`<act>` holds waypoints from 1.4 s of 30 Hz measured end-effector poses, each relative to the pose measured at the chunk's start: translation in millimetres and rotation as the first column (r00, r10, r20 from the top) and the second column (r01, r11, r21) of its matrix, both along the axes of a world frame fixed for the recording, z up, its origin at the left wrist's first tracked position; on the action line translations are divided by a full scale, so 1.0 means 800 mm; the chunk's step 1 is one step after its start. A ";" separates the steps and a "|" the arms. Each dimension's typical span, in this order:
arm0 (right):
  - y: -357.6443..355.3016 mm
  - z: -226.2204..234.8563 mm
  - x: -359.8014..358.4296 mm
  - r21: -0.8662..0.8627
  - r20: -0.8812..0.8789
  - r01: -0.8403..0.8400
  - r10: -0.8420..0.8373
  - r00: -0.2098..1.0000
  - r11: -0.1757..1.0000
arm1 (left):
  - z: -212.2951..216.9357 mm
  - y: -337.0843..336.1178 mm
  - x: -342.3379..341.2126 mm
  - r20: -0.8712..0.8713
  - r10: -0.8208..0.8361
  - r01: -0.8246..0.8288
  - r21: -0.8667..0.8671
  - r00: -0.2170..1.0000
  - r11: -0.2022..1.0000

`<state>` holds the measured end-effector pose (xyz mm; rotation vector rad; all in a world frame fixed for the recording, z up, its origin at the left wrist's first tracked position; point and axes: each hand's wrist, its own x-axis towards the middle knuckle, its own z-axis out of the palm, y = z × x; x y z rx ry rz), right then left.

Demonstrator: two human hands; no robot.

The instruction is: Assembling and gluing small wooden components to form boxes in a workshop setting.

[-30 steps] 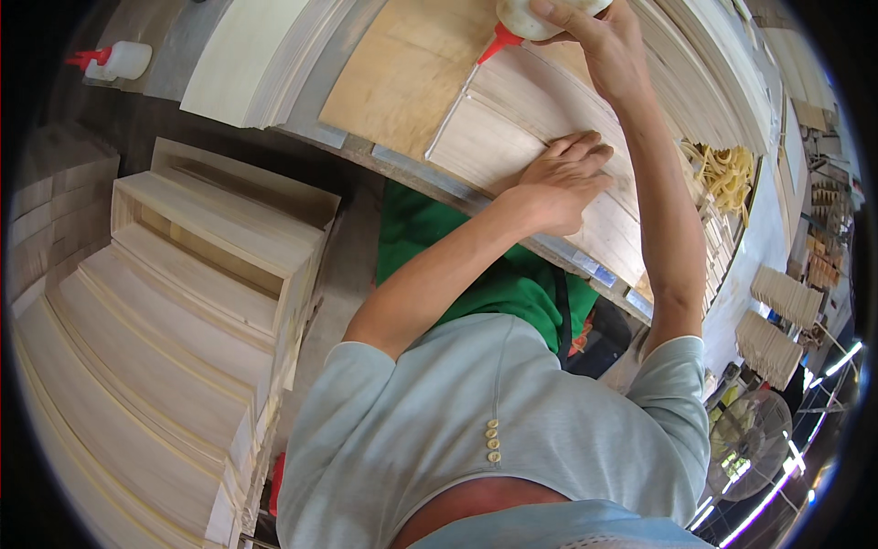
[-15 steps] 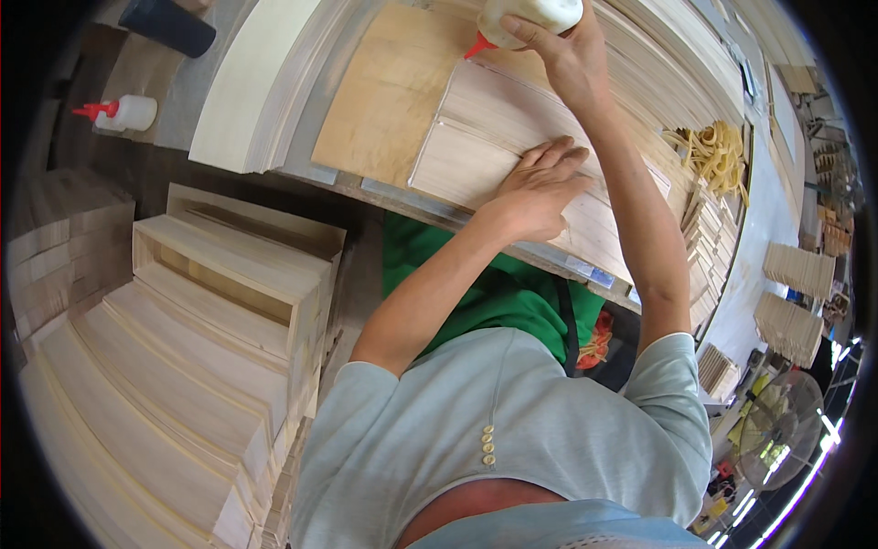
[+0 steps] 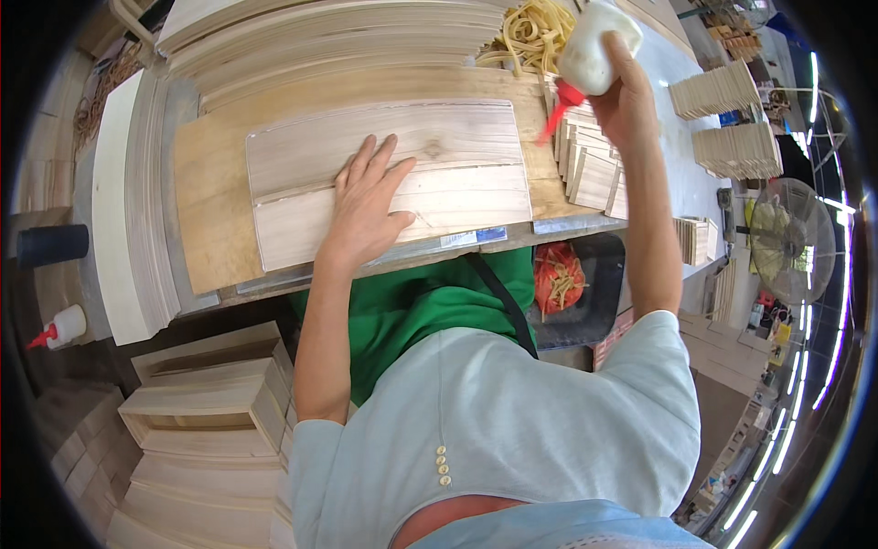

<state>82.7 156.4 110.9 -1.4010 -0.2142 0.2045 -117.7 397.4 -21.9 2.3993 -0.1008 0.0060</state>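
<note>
A pale wooden panel [image 3: 457, 188] lies flat on a tan board [image 3: 212, 197] on the bench. White lines that look like glue run along its edges and across its middle seam. My left hand [image 3: 366, 201] rests on the panel with fingers spread. In my right hand [image 3: 631, 101] is a white glue bottle [image 3: 585, 59], held tilted so that its red nozzle [image 3: 560, 114] points down. The nozzle hangs over the gap between the panel's right end and a row of small wooden pieces [image 3: 590, 174], touching neither as far as I can see.
Long wooden strips [image 3: 329, 46] are stacked behind the panel, with a heap of yellow bands [image 3: 530, 37] beside them. More boards [image 3: 137, 210] stand at left, near a black cylinder [image 3: 53, 245] and a second glue bottle [image 3: 69, 325]. Wooden boxes [image 3: 210, 403] are stacked at lower left; a fan [image 3: 792, 242] stands right.
The view has turned to the right. My right hand has carried the glue bottle from the panel's far left corner to beyond its right end. My left hand stays on the panel.
</note>
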 end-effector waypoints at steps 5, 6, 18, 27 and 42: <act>-0.003 0.007 0.037 -0.856 0.153 -0.018 0.286 0.946 0.517 | 0.000 0.008 -0.002 0.021 -0.005 0.005 -0.014 1.000 1.000; 0.008 -0.002 0.049 -0.977 0.134 0.039 0.456 0.880 0.211 | 0.000 0.014 -0.003 0.056 0.002 0.000 -0.037 0.998 0.999; 0.055 -0.033 0.055 -0.894 0.122 0.424 0.831 0.543 -0.147 | 0.113 0.260 -0.090 0.407 0.670 -0.775 0.449 0.621 0.445; -0.006 0.003 -0.057 -0.853 0.437 0.045 0.665 0.606 0.520 | 0.094 0.359 -0.111 0.034 0.826 -0.715 0.522 0.562 0.465; -0.037 -0.003 -0.062 -0.303 0.237 -0.151 0.228 0.944 0.941 | 0.188 0.160 -0.126 0.523 0.593 -0.769 0.217 0.612 0.602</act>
